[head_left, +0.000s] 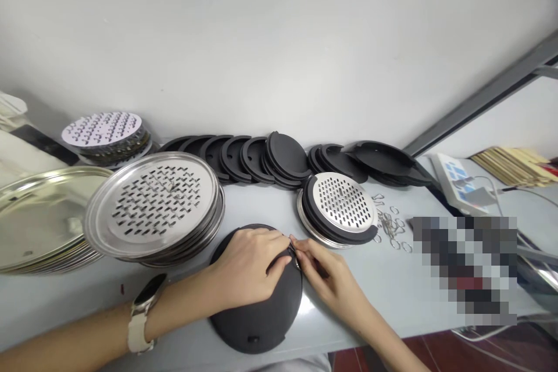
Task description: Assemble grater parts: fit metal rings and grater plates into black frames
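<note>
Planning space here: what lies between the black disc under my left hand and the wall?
In the head view: a strip of tabletop, then a row of overlapping black pieces.

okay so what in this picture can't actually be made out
Head view: anything inside the right hand, hidden by its fingers.
Head view: part of the black disc, under the left hand.
Head view: gold tray stack, cut off by the left edge.
Head view: pixelated patch at right, contents masked.

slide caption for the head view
Left hand on a black disc, right hand at its rim, stacked perforated metal plates beyond.
</note>
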Available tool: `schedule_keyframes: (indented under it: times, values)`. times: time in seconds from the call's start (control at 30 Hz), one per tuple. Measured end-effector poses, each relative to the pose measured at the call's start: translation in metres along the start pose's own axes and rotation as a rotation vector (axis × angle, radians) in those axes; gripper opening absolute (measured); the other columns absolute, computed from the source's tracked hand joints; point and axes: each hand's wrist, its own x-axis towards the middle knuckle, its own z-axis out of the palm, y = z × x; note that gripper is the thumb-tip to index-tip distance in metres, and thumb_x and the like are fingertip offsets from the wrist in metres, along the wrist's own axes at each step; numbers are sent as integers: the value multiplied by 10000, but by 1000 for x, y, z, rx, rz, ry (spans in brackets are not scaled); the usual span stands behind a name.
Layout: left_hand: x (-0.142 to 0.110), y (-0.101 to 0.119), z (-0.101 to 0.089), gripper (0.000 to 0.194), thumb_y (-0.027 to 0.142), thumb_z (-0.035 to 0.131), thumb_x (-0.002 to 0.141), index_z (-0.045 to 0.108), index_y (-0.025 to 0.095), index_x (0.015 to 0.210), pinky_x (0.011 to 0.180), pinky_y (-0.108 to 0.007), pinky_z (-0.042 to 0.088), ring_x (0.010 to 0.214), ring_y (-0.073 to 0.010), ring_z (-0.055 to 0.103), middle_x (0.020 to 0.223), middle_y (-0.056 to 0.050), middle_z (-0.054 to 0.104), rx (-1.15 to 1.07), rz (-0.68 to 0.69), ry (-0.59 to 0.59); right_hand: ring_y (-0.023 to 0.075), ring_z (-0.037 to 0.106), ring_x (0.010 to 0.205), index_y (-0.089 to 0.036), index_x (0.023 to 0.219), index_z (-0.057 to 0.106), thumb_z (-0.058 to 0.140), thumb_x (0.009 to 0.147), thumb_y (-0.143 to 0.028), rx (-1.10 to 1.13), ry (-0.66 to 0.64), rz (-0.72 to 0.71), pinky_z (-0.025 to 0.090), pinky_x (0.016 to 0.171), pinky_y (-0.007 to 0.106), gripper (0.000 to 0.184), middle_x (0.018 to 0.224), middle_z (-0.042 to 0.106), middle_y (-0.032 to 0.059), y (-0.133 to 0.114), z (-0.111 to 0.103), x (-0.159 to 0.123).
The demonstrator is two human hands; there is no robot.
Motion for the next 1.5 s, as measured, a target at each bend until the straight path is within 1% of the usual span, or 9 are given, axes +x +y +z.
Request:
schedule_keyframes:
  times: [0.4, 0.47, 0.53, 0.67, 0.83, 0.93, 1.07, 1.17, 1.5]
  values:
    - [0, -1, 1, 62, 218, 481, 895, 536, 208, 869, 650, -304, 355, 765, -173, 574, 836, 19, 615, 1, 13, 23, 110, 410, 625, -185, 881, 509, 438, 974, -246, 6, -17, 33, 359, 597, 210, 132, 717, 449, -27, 2, 2, 0]
    - [0, -1, 1, 66, 211, 479, 895, 537, 207, 864, 646, -304, 351, 761, -173, 574, 835, 16, 617, -3, 12, 27, 109, 368, 602, -183, 907, 518, 440, 975, -267, 10, -7, 62, 339, 575, 216, 133, 683, 399, -42, 3, 3, 1]
    - [0, -1, 1, 68, 209, 479, 895, 539, 207, 862, 643, -304, 350, 758, -173, 573, 836, 13, 619, -8, 11, 29, 110, 354, 589, -179, 988, 532, 438, 976, -287, 18, 2, 96, 330, 562, 220, 143, 666, 367, -52, 2, 3, 1]
    - [1, -1, 2, 53, 212, 488, 884, 540, 211, 883, 652, -306, 363, 764, -176, 574, 843, 14, 619, -8, 9, 27, 111, 384, 583, -172, 1165, 525, 437, 974, -311, 33, 7, 154, 336, 550, 223, 252, 673, 391, -49, 2, 3, 2]
    - [0, -2, 2, 79, 239, 474, 892, 538, 202, 866, 653, -312, 374, 763, -185, 573, 846, 1, 617, 14, -7, 7, 117, 400, 600, -170, 1217, 544, 445, 967, -322, 48, -8, 173, 358, 572, 228, 308, 671, 406, -43, 5, 3, 1]
    - [-1, -1, 2, 78, 238, 477, 890, 542, 199, 874, 652, -315, 379, 761, -185, 573, 850, -2, 617, 13, -2, 11, 119, 412, 605, -171, 1222, 553, 449, 963, -309, 37, -3, 171, 369, 576, 229, 311, 674, 417, -39, 4, 2, 0]
    - [-1, -1, 1, 72, 232, 485, 881, 550, 201, 887, 641, -323, 378, 753, -185, 576, 840, 2, 613, 20, 5, 13, 125, 459, 640, -181, 1163, 591, 482, 945, -268, -24, 34, 119, 395, 610, 231, 259, 710, 474, -24, -1, 2, 1]
    - [-1, -1, 1, 79, 232, 481, 882, 552, 200, 887, 638, -328, 381, 751, -186, 578, 838, 3, 611, 28, 4, 8, 125, 471, 637, -189, 1137, 597, 492, 938, -248, -43, 47, 105, 401, 613, 228, 233, 700, 479, -27, -3, 2, 3]
    - [-1, -1, 2, 77, 240, 477, 886, 540, 198, 895, 642, -320, 379, 760, -189, 579, 848, -3, 611, 41, 10, 10, 124, 481, 634, -184, 1210, 556, 472, 953, -271, 2, 60, 101, 427, 603, 224, 284, 709, 508, -18, 1, 5, 0]
